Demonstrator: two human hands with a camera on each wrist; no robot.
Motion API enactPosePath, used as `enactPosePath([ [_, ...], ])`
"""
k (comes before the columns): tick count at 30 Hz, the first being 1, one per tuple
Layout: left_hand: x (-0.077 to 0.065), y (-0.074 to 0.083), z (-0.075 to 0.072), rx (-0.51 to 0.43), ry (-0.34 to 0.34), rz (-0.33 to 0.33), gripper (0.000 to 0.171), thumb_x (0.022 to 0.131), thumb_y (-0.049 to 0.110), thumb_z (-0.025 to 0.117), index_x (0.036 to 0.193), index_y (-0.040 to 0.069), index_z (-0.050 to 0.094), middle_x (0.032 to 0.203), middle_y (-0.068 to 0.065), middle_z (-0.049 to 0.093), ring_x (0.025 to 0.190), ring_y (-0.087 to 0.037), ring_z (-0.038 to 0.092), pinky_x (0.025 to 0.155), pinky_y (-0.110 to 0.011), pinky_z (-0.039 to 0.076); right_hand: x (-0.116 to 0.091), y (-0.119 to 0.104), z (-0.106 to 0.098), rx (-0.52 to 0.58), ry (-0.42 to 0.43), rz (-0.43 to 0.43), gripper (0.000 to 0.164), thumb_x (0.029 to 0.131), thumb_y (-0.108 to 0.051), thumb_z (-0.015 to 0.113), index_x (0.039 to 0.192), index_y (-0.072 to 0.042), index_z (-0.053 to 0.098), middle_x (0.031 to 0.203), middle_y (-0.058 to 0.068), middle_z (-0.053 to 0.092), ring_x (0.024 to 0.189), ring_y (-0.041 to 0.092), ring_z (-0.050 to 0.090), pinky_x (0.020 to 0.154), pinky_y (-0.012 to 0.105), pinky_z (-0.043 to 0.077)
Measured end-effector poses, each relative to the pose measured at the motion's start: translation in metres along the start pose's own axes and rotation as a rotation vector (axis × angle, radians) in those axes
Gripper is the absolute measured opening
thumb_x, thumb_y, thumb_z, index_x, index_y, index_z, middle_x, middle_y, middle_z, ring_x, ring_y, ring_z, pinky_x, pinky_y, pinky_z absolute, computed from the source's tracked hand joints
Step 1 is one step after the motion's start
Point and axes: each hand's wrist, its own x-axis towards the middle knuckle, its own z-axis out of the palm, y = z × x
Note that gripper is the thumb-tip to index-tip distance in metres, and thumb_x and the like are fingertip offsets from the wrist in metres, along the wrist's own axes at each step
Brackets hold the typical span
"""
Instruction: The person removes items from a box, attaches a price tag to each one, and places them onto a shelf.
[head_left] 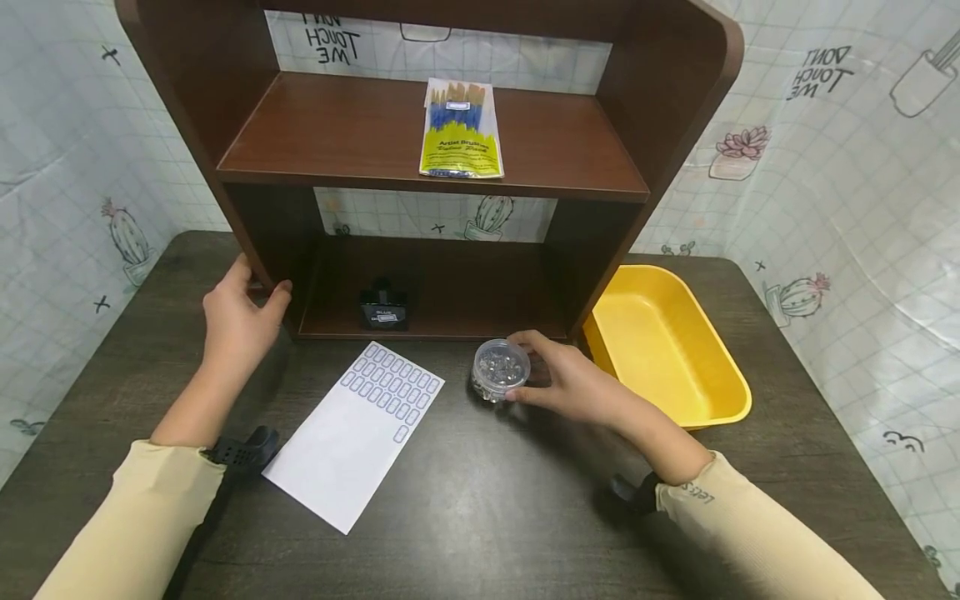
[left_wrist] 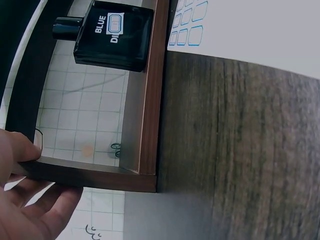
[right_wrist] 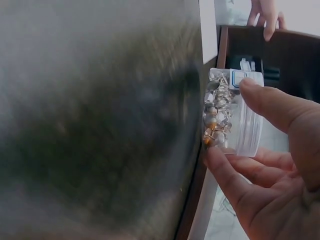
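Observation:
My right hand holds a small round clear tub of thumbtacks just in front of the shelf's lower edge. In the right wrist view, thumb and fingers pinch the tub from both sides, and a small blue-bordered sticker shows on it. My left hand grips the left side panel of the dark brown wooden shelf, thumb inside and fingers outside. Inside the lower compartment stands a black perfume bottle bearing a similar sticker. A white sheet of blue-bordered stickers lies between my arms.
On the upper shelf board rests a pack of artist brushes with a sticker on it. A yellow plastic bin sits right of the shelf, close to my right forearm. The dark wood table meets patterned wall sheeting at the sides.

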Motion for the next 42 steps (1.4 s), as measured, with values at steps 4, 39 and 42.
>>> enactPosePath([
  [4, 0.0, 0.001, 0.001, 0.004, 0.001, 0.003, 0.029, 0.102, 0.013, 0.064, 0.127, 0.001, 0.062, 0.119, -0.025, 0.073, 0.109, -0.045, 0.071, 0.062, -0.004, 0.033, 0.013, 0.002, -0.009, 0.011, -0.009, 0.008, 0.067, 0.085, -0.012, 0.087, 0.141, -0.001, 0.051, 0.127, 0.016, 0.07, 0.121, 0.034, 0.069, 0.097, 0.045, 0.061],
  [39, -0.005, 0.002, 0.005, 0.002, 0.012, 0.018, 0.03, 0.102, 0.012, 0.064, 0.129, 0.0, 0.061, 0.119, -0.027, 0.073, 0.107, -0.047, 0.071, 0.06, -0.004, 0.033, 0.073, 0.028, -0.042, -0.034, -0.015, 0.108, 0.062, 0.092, -0.006, 0.078, 0.145, 0.006, 0.047, 0.138, 0.025, 0.061, 0.13, 0.043, 0.062, 0.107, 0.054, 0.053],
  [42, -0.005, 0.002, 0.004, 0.002, 0.016, 0.013, 0.03, 0.102, 0.012, 0.064, 0.129, 0.0, 0.061, 0.119, -0.027, 0.073, 0.108, -0.047, 0.071, 0.061, -0.005, 0.033, 0.074, 0.029, -0.042, -0.028, -0.022, 0.106, 0.062, 0.092, -0.006, 0.078, 0.145, 0.006, 0.047, 0.138, 0.026, 0.061, 0.13, 0.043, 0.062, 0.107, 0.054, 0.054],
])
